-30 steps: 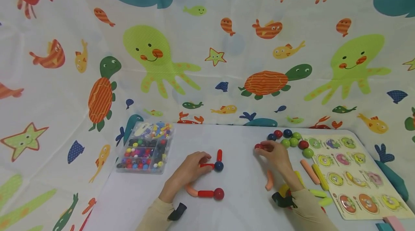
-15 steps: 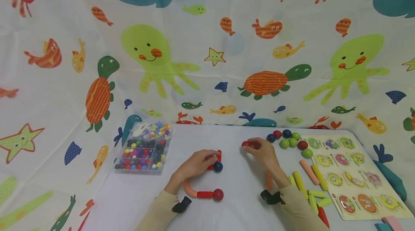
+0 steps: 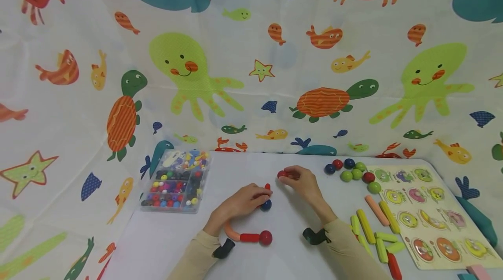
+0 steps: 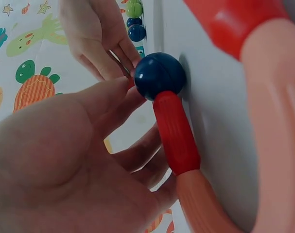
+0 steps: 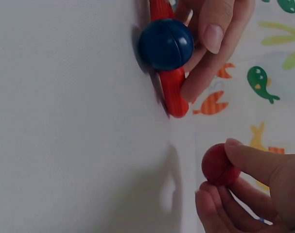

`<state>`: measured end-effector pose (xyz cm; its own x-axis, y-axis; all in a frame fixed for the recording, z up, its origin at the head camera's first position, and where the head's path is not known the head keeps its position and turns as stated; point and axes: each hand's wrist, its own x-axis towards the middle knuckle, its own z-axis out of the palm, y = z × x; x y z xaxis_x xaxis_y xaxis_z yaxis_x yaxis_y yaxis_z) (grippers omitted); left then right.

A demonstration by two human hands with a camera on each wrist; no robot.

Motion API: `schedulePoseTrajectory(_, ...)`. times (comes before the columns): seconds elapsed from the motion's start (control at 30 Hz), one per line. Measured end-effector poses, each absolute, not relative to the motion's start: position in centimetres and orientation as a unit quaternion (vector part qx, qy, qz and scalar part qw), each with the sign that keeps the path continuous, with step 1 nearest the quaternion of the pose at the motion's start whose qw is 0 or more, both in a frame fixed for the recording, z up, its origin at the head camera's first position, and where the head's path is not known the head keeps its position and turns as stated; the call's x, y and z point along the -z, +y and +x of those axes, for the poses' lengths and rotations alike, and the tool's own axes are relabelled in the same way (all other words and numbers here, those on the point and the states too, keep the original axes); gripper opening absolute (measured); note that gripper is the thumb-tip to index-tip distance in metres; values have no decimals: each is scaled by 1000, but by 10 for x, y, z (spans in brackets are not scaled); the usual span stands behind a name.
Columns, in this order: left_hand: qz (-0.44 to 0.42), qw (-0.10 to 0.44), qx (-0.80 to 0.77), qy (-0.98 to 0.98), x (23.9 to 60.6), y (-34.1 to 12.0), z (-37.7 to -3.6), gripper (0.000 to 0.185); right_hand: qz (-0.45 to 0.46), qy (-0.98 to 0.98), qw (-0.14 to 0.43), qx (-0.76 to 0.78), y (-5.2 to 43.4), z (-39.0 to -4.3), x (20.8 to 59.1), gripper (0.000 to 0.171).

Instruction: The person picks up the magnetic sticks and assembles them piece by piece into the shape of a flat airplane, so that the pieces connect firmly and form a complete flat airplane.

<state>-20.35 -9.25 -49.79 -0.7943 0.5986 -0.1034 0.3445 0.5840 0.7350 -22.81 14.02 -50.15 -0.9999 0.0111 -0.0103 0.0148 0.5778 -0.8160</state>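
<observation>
A glossy red ball (image 3: 281,174) is pinched above the white tabletop. Nearby, a dark blue ball (image 3: 266,205) joins upright and flat short red rods (image 3: 267,187).

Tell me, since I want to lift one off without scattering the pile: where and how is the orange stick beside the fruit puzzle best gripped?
Probably pinch the orange stick across its middle, coming from above. It lies flat and slanted on the table, with a yellow stick close along its right side, so thumb and finger should straddle its narrow width, away from the balls beyond its far end.
</observation>
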Motion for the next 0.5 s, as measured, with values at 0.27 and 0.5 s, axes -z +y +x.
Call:
schedulePoseTrajectory(0.27,280,166,-356,876,497,-91,-204,32,12,884,19,467,124,-232,505,39)
schedulePoseTrajectory(0.5,282,160,-366,872,498,-92,-204,32,0,883,15,469,117,-235,508,38)
